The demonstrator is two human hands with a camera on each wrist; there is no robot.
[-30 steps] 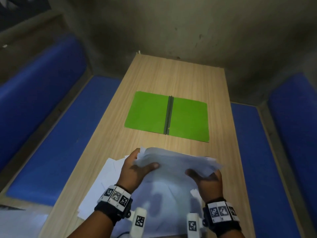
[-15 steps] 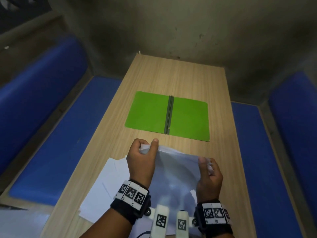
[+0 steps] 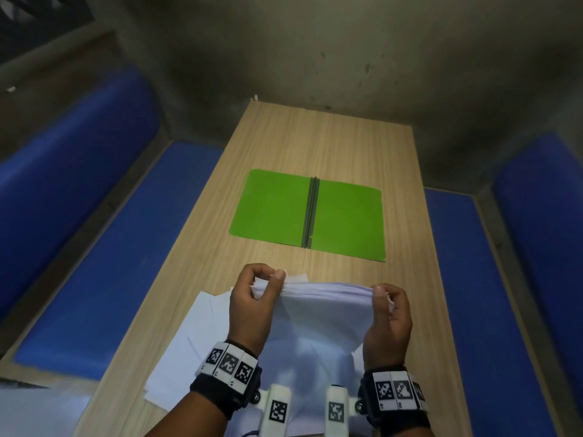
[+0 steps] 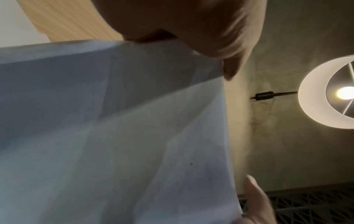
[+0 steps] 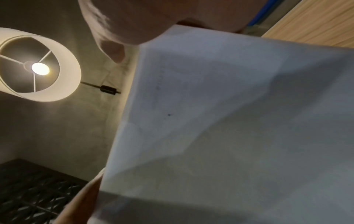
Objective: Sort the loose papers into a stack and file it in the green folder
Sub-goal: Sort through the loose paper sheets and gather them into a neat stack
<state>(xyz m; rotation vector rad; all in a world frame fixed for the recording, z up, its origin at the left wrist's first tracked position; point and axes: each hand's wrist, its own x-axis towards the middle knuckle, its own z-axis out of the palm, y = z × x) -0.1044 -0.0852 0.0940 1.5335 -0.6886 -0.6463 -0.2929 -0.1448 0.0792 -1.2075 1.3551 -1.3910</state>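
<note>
Pinching a paper stack over the table

Both hands stand thumbs-up: left hand (image 3: 252,304) and right hand (image 3: 389,316) each pinch an end of the limp white stack (image 3: 325,305). Beyond it, the matte green folder (image 3: 309,214) lies open, flat, round-cornered, on the woodgrain table (image 3: 328,146).

One green folder (image 3: 307,214), open flat on one wooden table (image 3: 331,146). Two hands: left hand (image 3: 252,305) and right hand (image 3: 389,321), each pinching one held bundle of papers (image 3: 325,307); sheet count within impossible to tell. More loose sheets (image 3: 195,345) underneath, number unclear. One lit lamp (image 5: 38,66). Two blue benches (image 3: 104,247).
</note>
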